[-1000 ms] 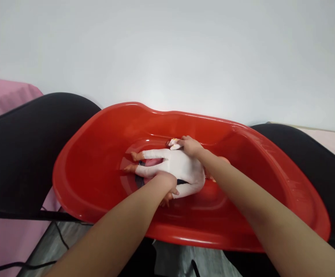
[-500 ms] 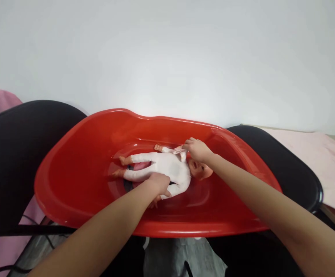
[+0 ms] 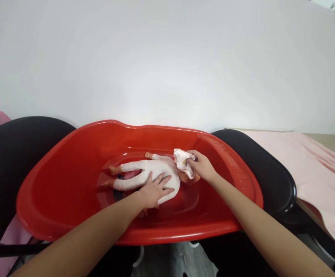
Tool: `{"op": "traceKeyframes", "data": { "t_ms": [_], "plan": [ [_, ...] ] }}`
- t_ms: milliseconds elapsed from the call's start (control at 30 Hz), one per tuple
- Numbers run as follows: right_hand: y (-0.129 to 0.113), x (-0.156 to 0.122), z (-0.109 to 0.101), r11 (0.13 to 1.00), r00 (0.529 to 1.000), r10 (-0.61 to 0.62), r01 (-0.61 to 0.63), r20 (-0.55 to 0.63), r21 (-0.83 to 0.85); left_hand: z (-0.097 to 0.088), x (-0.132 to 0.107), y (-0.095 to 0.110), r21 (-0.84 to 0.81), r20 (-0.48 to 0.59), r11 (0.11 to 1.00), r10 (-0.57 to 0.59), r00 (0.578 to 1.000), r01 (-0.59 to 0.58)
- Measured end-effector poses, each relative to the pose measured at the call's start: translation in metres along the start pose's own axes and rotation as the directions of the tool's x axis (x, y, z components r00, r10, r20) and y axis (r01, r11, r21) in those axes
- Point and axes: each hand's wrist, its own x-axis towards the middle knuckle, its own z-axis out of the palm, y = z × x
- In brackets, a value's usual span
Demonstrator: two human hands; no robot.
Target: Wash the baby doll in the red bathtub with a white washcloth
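Observation:
A baby doll in a white suit lies on its back in a red plastic tub, feet to the left, head to the right. My left hand rests flat on the doll's torso, fingers spread. My right hand is closed on a small white cloth and holds it against the doll's face, which the cloth mostly hides.
The tub sits across two black chair seats, one at the left and one at the right. A pink sheet covers a surface at the right. A white wall stands close behind.
My left hand has opened and now lies flat on the doll's torso. My right hand has brought the white cloth over the doll's face. The view has shifted right.

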Motion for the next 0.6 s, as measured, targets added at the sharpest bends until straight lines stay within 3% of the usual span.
{"op": "traceKeyframes", "data": {
  "t_ms": [100, 233, 600],
  "plan": [
    [0.01, 0.011, 0.002, 0.996, 0.996, 0.084, -0.083, -0.037, 0.024, 0.006, 0.004, 0.001, 0.035, 0.034, 0.998, -0.045, 0.998, 0.043],
    [0.017, 0.013, 0.002, 0.985, 0.985, 0.167, -0.165, -0.048, 0.057, 0.009, 0.005, 0.002, 0.086, 0.017, 0.996, -0.005, 1.0, 0.004],
    [0.015, 0.01, 0.007, 0.995, 0.996, 0.093, -0.093, -0.003, -0.024, 0.019, 0.008, 0.0, 0.255, -0.023, 0.964, 0.085, 0.996, -0.077]
  ]
}}
